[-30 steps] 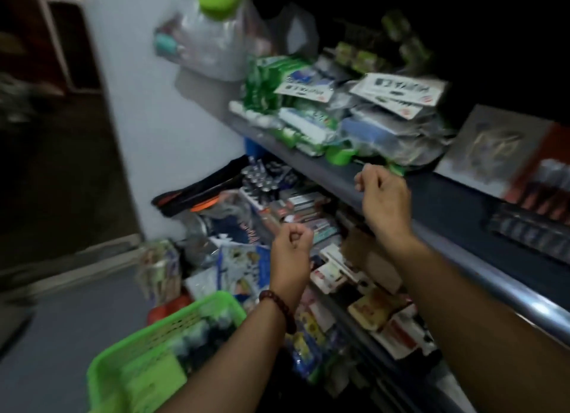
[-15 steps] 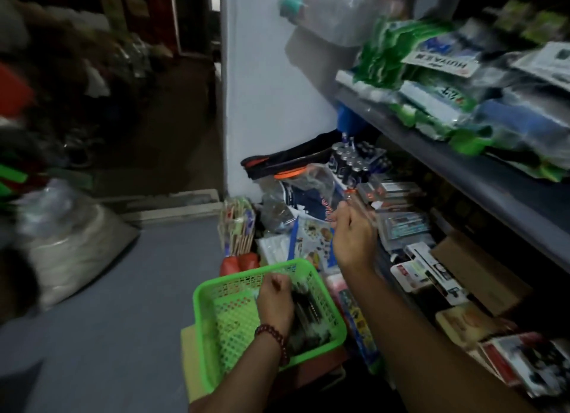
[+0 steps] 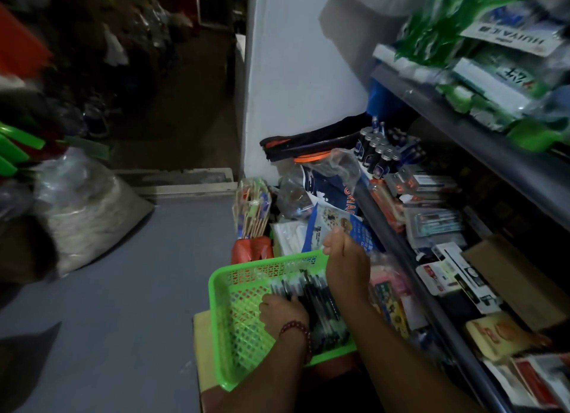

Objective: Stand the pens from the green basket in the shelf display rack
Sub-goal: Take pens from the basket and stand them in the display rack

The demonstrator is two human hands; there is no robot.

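The green basket (image 3: 216,292) sits low in the centre of the frame on a yellowish stand (image 3: 202,344), pulled in close beside the lower shelf (image 3: 401,252) so that I can reach both it and the stock without stepping. The pens (image 3: 320,304) lie flat in a dark bundle along the basket's right half, roughly parallel, their ends pointing toward the far rim; the left half is bare mesh. The display rack (image 3: 384,153) stands up and to the right of the basket, at the back of the lower shelf, with a cluster of capped pens already upright in it, and that is where I judge these have to go. My right hand (image 3: 347,266) is at the basket's far right corner, thumb hooked over the rim and fingers folded down the outside, clamping that corner so the light plastic does not slide or tip off the stand while I dig in it. My left hand (image 3: 282,315), the one with the bead bracelet (image 3: 294,327) at the wrist, reaches down inside the basket, its back toward the camera and its fingers bent onto the near edge of the bundle. They touch the pens, but the back of the hand hides the fingertips, so I cannot tell whether they have closed round any or only rest on top.
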